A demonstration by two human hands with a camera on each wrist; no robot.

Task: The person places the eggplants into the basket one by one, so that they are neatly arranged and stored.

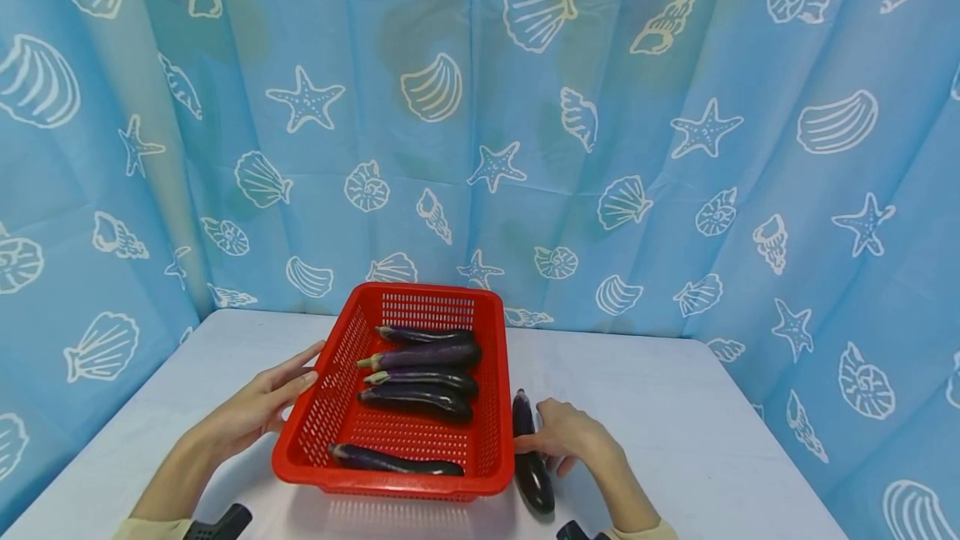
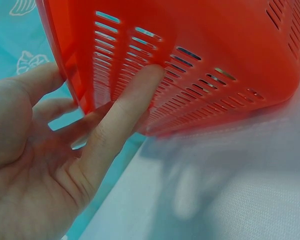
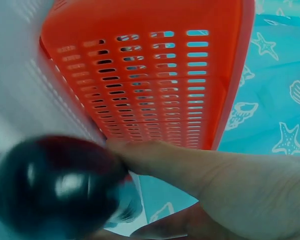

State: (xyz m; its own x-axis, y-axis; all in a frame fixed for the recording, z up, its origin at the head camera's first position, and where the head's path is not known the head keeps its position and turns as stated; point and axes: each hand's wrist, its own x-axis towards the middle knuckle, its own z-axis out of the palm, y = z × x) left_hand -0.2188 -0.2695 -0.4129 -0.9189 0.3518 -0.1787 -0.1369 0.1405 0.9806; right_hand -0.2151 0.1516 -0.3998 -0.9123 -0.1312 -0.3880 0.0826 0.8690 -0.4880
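Note:
A red plastic basket (image 1: pixel 487 407) with slotted walls holds several dark purple eggplants (image 1: pixel 420 400), one of them lying apart near the front wall. My left hand (image 1: pixel 255 407) touches the basket's left side; in the left wrist view the thumb (image 2: pixel 132 107) lies straight against the slotted wall, and the other fingers reach toward the rim. Right of the basket, my right hand (image 1: pixel 573 436) grips another eggplant (image 1: pixel 534 486) around its middle, thumb on the basket side. The right wrist view shows that eggplant's rounded end (image 3: pixel 55 185) close up, blurred, and hides most of the fingers.
A white-covered table (image 1: pixel 660 407) lies under the basket, extending to both sides. Behind it hangs a blue curtain (image 1: pixel 480 123) with white shell and starfish prints, reaching down to the table's back edge.

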